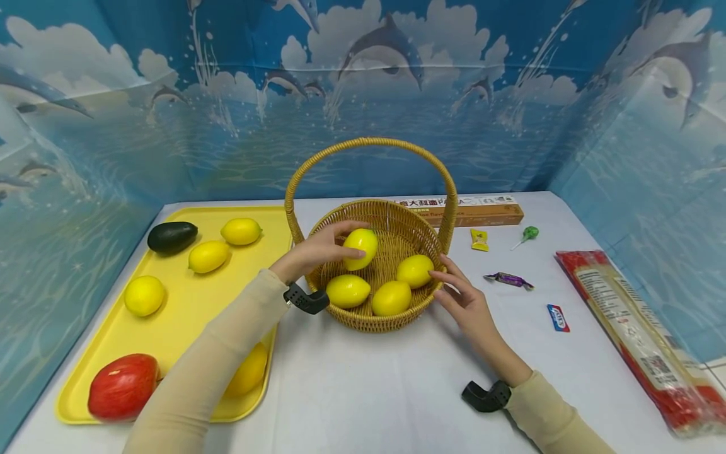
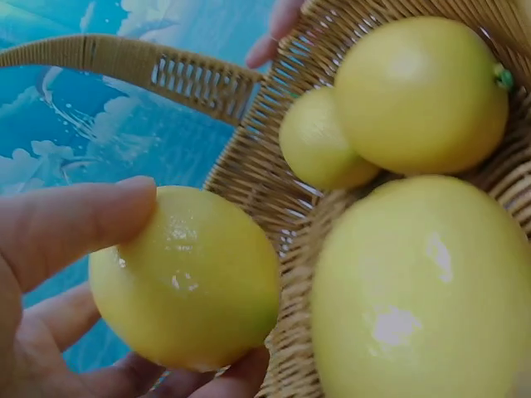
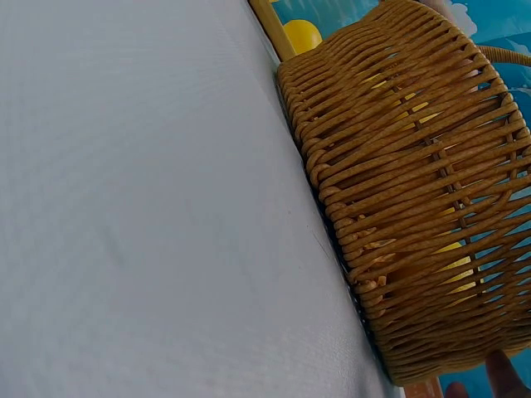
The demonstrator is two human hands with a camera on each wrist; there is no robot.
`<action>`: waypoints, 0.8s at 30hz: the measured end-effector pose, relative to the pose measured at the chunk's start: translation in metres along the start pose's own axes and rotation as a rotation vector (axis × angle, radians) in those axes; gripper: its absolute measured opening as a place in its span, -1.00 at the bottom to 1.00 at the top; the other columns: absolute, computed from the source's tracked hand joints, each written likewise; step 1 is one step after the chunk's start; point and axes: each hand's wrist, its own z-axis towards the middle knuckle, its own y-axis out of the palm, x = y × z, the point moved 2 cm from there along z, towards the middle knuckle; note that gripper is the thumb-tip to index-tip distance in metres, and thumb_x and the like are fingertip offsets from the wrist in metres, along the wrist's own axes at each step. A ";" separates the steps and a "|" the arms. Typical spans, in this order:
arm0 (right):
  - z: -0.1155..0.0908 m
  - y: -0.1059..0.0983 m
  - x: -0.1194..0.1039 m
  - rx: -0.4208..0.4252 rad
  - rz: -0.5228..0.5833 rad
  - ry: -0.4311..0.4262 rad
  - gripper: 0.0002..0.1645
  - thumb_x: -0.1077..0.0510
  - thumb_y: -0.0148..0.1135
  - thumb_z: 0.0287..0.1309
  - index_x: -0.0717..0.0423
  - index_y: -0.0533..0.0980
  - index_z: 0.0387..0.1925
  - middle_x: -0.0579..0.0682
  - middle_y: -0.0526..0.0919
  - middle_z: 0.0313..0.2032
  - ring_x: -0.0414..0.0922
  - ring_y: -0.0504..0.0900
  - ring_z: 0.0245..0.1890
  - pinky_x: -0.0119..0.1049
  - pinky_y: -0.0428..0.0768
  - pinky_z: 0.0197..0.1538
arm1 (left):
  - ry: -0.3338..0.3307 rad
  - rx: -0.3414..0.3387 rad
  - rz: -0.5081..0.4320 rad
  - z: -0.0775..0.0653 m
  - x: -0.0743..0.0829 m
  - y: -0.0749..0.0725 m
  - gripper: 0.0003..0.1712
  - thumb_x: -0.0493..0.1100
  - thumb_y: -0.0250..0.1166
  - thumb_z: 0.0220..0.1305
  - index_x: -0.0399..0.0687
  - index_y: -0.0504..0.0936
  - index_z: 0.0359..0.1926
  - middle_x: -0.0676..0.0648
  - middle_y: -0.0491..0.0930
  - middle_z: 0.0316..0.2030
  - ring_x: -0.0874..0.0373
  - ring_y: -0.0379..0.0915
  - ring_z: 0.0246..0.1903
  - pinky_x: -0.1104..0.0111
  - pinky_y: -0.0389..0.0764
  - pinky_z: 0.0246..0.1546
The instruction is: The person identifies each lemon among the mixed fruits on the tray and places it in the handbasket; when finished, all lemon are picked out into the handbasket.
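In the head view my left hand (image 1: pixel 317 249) pinches a yellow lemon (image 1: pixel 363 244) between thumb and fingers, over the left part of a woven basket (image 1: pixel 367 325) with a tall arched handle. The left wrist view shows this lemon (image 2: pixel 187 282) with the thumb on one side and fingertips under it. Inside the basket sit three more lemons, at the left (image 1: pixel 348 291), the front (image 1: pixel 391 299) and the right (image 1: pixel 414 271). My right hand (image 1: pixel 467 309) touches the basket's right rim, its fingers fairly straight. Only its fingertips (image 3: pixel 502 373) show in the right wrist view.
A yellow tray (image 1: pixel 187 328) on the left bears an avocado (image 1: pixel 172 238), several lemons and a red fruit (image 1: pixel 123 386); my left forearm partly covers another yellow fruit (image 1: pixel 248 372). A pasta box (image 1: pixel 488 211) lies behind the basket. Wrapped candies (image 1: pixel 508 280), a lollipop (image 1: pixel 530 233) and a long packet (image 1: pixel 641 334) lie rightward.
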 end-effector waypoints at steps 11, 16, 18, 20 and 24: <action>0.000 0.000 0.000 0.002 -0.007 0.008 -0.63 0.41 0.06 0.26 0.40 0.43 0.11 0.01 0.12 0.38 -0.10 0.01 0.37 0.12 0.11 0.24 | -0.039 -0.039 0.063 0.005 -0.009 0.003 -0.28 -0.16 0.28 0.25 0.01 0.23 0.39 -0.11 0.25 0.24 0.02 0.27 0.12 0.18 0.43 0.00; 0.000 0.000 0.000 0.005 -0.007 0.009 -0.63 0.41 0.06 0.26 0.39 0.43 0.11 0.01 0.12 0.38 -0.10 0.01 0.37 0.14 0.10 0.24 | -0.042 -0.015 0.089 0.009 -0.014 0.007 -0.28 -0.14 0.28 0.25 0.01 0.23 0.39 -0.10 0.23 0.27 0.02 0.25 0.15 0.17 0.39 0.04; 0.000 0.000 0.000 0.004 -0.005 0.009 -0.63 0.40 0.06 0.26 0.40 0.43 0.11 0.01 0.12 0.38 -0.10 0.01 0.37 0.13 0.10 0.24 | -0.041 -0.003 0.103 0.009 -0.016 0.009 -0.29 -0.14 0.29 0.24 0.01 0.24 0.38 -0.10 0.24 0.26 0.02 0.25 0.15 0.17 0.38 0.05; 0.001 0.000 -0.001 0.003 -0.004 0.008 -0.63 0.41 0.06 0.26 0.40 0.43 0.11 0.02 0.11 0.38 -0.09 0.01 0.37 0.12 0.11 0.24 | -0.035 0.001 0.118 0.010 -0.018 0.011 -0.30 -0.13 0.30 0.23 0.02 0.27 0.36 -0.10 0.26 0.25 0.02 0.26 0.13 0.17 0.39 0.03; 0.001 0.001 -0.001 0.004 -0.014 0.005 -0.63 0.41 0.06 0.26 0.41 0.43 0.10 0.02 0.12 0.38 -0.09 0.02 0.37 0.11 0.13 0.23 | -0.019 -0.041 0.148 0.010 -0.020 0.016 -0.28 -0.11 0.31 0.22 0.02 0.26 0.37 -0.10 0.29 0.21 0.04 0.27 0.12 0.18 0.40 0.01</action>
